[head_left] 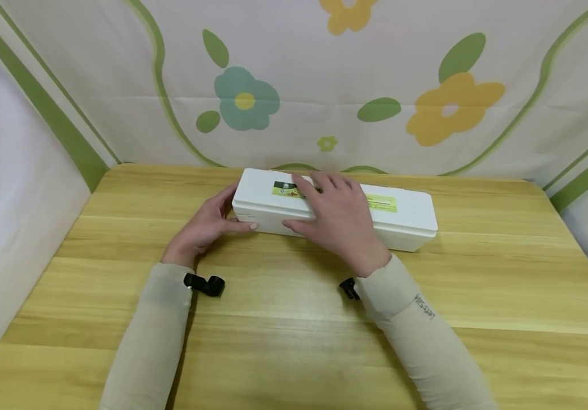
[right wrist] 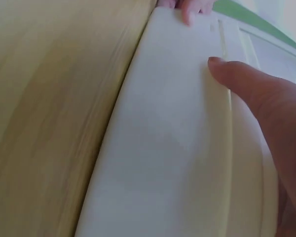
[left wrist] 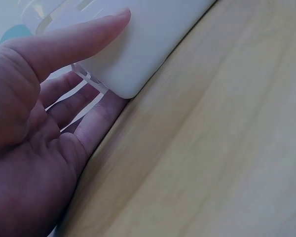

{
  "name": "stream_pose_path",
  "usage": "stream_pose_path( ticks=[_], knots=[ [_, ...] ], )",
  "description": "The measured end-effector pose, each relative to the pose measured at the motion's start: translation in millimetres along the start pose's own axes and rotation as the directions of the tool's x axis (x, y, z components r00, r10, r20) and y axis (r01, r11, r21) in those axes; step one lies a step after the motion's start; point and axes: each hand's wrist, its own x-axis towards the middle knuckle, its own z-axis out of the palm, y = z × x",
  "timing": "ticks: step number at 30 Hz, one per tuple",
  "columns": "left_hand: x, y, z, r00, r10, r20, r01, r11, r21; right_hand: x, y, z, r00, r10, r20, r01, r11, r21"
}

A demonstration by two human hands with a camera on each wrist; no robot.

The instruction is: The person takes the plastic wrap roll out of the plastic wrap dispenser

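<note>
A long white lidded box (head_left: 401, 212) lies near the table's back edge, its lid on and a green-and-yellow label on top. At its left end is my left hand (head_left: 210, 223), the thumb along the front face and the fingers round the end. In the left wrist view, the left thumb (left wrist: 84, 42) lies flat against the white side. My right hand (head_left: 342, 213) grips the box across the middle, fingers spread over the lid and partly covering the label. Its thumb (right wrist: 237, 76) presses on the front near the lid seam.
The box stands on a wood-grain table (head_left: 283, 353). Behind it hangs a white curtain (head_left: 314, 74) printed with flowers and leaves, close to the table's back edge. Black camera mounts (head_left: 206, 285) stick out from both wrists over the table.
</note>
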Motion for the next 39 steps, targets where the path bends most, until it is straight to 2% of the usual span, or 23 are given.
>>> stream_pose_path(
  ticks=[5, 8, 14, 22, 30, 39],
  knots=[
    [-1.1, -0.1, -0.1, 1.000, -0.007, 0.001, 0.007, 1.000, -0.011, -16, 22, -5.4, 0.997, 0.048, 0.067, -0.050, 0.998, 0.026],
    [-1.1, -0.3, 0.7, 1.000, -0.009, 0.005, 0.010, 1.000, -0.028, -28, 36, -8.0, 0.994, 0.069, 0.079, -0.072, 0.997, 0.040],
    [-1.6, 1.8, 0.4, 1.000, -0.010, 0.005, 0.010, 0.999, -0.031, -51, 65, -10.4, 0.996, 0.087, 0.021, -0.088, 0.995, 0.041],
    [-0.8, 0.6, 0.2, 1.000, -0.016, 0.011, 0.016, 0.999, -0.041, -74, 95, -12.8, 0.997, 0.056, -0.049, -0.055, 0.998, 0.029],
    [0.7, -0.1, 3.6, 1.000, -0.017, 0.021, 0.018, 0.998, -0.057, -86, 110, -14.7, 0.997, 0.066, -0.046, -0.064, 0.997, 0.047],
    [1.1, 1.5, 1.5, 1.000, -0.012, 0.013, 0.012, 0.999, -0.031, -85, 110, -12.8, 0.997, 0.030, -0.075, -0.026, 0.998, 0.054]
  ],
)
